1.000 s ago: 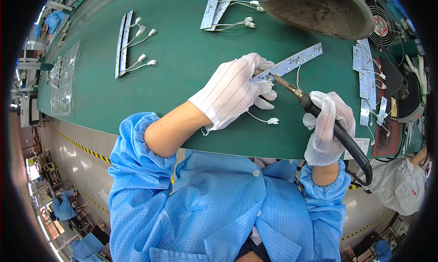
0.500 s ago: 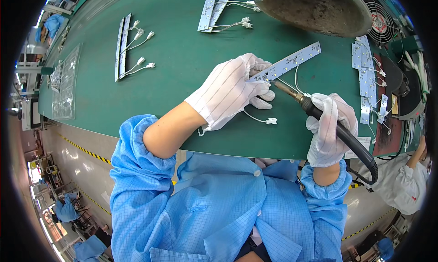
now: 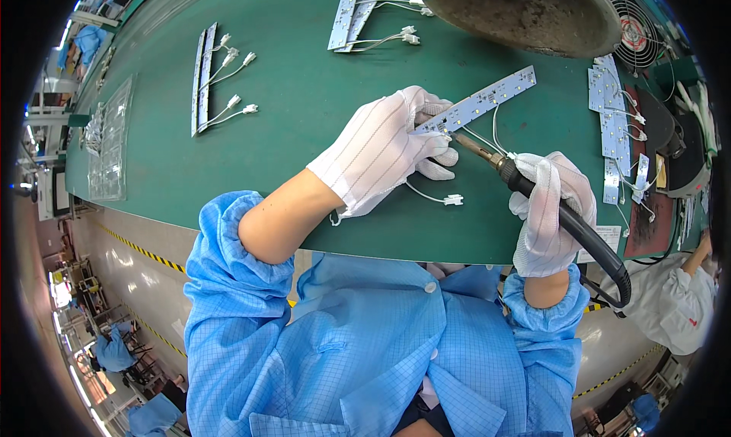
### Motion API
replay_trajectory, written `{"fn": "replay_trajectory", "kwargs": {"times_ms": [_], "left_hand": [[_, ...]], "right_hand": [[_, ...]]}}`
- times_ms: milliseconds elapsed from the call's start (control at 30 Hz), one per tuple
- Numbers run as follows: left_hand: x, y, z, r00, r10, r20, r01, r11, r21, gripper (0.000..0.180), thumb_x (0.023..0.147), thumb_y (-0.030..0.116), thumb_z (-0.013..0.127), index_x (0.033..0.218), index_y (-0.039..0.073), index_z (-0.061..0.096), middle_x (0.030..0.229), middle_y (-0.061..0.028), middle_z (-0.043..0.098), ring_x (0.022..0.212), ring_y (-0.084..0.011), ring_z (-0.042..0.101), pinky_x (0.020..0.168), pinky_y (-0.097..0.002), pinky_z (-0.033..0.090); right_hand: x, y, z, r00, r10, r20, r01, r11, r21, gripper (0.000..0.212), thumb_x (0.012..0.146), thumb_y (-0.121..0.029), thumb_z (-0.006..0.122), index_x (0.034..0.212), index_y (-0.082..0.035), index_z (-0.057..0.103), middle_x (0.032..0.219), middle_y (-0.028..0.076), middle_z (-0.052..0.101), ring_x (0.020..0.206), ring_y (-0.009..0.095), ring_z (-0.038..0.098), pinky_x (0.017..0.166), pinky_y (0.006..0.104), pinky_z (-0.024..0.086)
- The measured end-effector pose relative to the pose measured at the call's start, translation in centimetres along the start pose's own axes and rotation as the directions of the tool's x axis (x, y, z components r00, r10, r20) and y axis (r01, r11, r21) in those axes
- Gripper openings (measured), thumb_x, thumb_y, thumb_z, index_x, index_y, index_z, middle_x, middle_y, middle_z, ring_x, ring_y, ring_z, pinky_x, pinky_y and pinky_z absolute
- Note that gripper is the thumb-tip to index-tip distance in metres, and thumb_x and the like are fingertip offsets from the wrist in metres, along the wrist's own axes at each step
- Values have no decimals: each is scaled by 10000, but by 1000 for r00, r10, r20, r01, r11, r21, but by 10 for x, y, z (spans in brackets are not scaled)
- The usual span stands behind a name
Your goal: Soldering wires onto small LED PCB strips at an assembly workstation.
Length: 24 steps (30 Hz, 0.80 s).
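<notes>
Your left hand [image 3: 384, 151] pins the LED strip [image 3: 476, 103] at centre frame; your right hand [image 3: 550, 212] grips the soldering iron [image 3: 525, 186], tip at its wire joint. Finished strips [image 3: 204, 79] lie upper left; this one looks mid-solder.

My gloved left hand [image 3: 384, 151] pins the near end of the LED strip [image 3: 478, 102] to the green table [image 3: 304, 94]. My right hand [image 3: 550, 212] grips the soldering iron [image 3: 525, 184], tip touching the strip's near end. A white connector [image 3: 453, 200] lies just below the strip.

bare green mat [image 3: 304, 125] left of the left hand [image 3: 381, 151] — grey dome [image 3: 525, 11] and strip stack [image 3: 613, 113] crowd the right.
</notes>
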<state>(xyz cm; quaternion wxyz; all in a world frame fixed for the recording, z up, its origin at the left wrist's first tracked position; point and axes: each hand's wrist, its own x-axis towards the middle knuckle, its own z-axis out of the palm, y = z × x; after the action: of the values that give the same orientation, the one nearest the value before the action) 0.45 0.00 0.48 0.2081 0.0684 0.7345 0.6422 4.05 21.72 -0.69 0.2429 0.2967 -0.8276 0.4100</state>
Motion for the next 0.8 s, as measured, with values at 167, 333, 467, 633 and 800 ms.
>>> {"fn": "replay_trajectory", "kwargs": {"times_ms": [167, 333, 467, 633, 800], "left_hand": [[0, -1, -2, 1000, 21, -13, -19, 988, 155, 285, 850, 30, 528, 1090, -109, 467, 959, -167, 596, 830, -187, 650, 688, -283, 571], [-6, 10, -6, 998, -66, -8, 66, 992, 103, 325, 831, 115, 574, 1098, -62, 521, 928, -150, 635, 858, -192, 640, 715, -289, 527], [-25, 35, -20, 993, 62, 102, -115, 272, 955, 469, 746, 458, 660, 953, 38, 655, 885, -138, 646, 818, -314, 608, 717, -371, 501], [-15, 21, 5, 990, 117, 77, -112, 331, 937, 504, 747, 411, 662, 1052, 16, 597, 871, -162, 634, 824, -319, 610, 718, -385, 496], [-5, 7, 12, 1000, 11, -11, -1, 761, 649, 328, 758, 253, 651, 891, -40, 589, 747, -189, 587, 733, -345, 590, 646, -386, 481]], "right_hand": [[6, 1, 5, 994, -73, -78, 69, 996, -52, 149, 752, 36, 558, 893, 4, 595, 864, 102, 646, 628, 232, 592, 569, 320, 475], [3, 3, -1, 997, -70, -46, 68, 997, -32, 162, 778, 48, 570, 938, 25, 572, 901, 122, 619, 687, 242, 613, 563, 327, 482], [3, 13, -2, 937, -319, -140, 199, 820, -537, 309, 841, -36, 586, 1121, 8, 461, 887, 137, 612, 744, 214, 609, 607, 282, 525], [6, 7, -3, 945, -293, -141, 166, 808, -565, 401, 773, 40, 626, 1128, 6, 442, 899, 132, 607, 751, 218, 612, 623, 288, 529], [3, 8, -2, 946, -293, -138, 182, 833, -522, 417, 764, 50, 626, 1138, 10, 445, 892, 130, 606, 761, 219, 613, 637, 290, 530]]}}
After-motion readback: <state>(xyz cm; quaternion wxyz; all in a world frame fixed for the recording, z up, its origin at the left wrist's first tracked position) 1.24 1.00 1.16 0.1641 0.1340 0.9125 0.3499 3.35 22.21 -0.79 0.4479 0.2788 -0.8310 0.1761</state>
